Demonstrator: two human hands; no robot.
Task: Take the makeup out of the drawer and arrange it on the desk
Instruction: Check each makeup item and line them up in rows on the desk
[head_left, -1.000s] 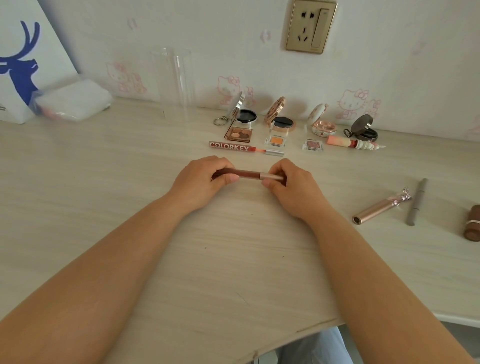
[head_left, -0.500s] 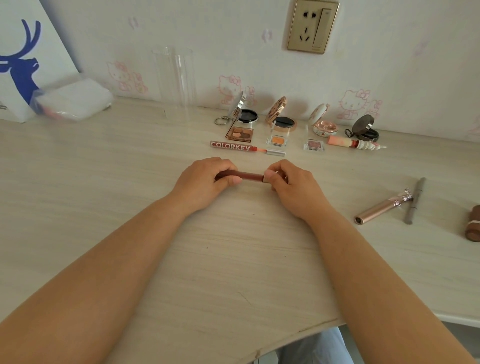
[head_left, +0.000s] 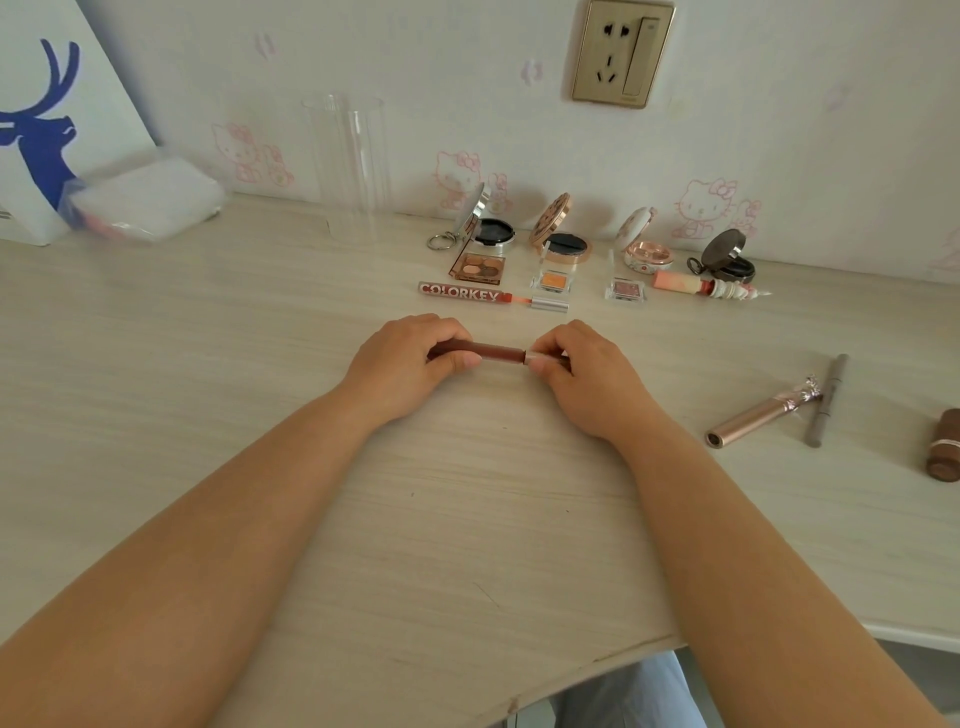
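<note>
- Hands first: we see the left hand (head_left: 402, 361) curled round the dark end of a brown lip gloss tube (head_left: 497, 353), thumb pressed under it.
- The right hand (head_left: 582, 371) pinches the tube's pale cap end between thumb and fingertips.
- The tube lies level between the two hands, just above the desk (head_left: 467, 519); we cannot tell whether it touches the wood.
- Just behind the tube lies a red tube (head_left: 462, 294) lettered COLORKEY, flat on the desk.
- Behind that one we spot an open eyeshadow palette (head_left: 478, 267) and a row of open compacts (head_left: 561, 241) along the wall.
- Well to the right of the brown tube rest a rose-gold tube (head_left: 753, 418) and a grey pencil (head_left: 826, 400), touching at their far ends.
- Far right of the brown tube, a stubby brown lipstick (head_left: 943, 449) at the frame edge.
- Back left of the brown tube stands a clear cylinder (head_left: 348, 166).
</note>
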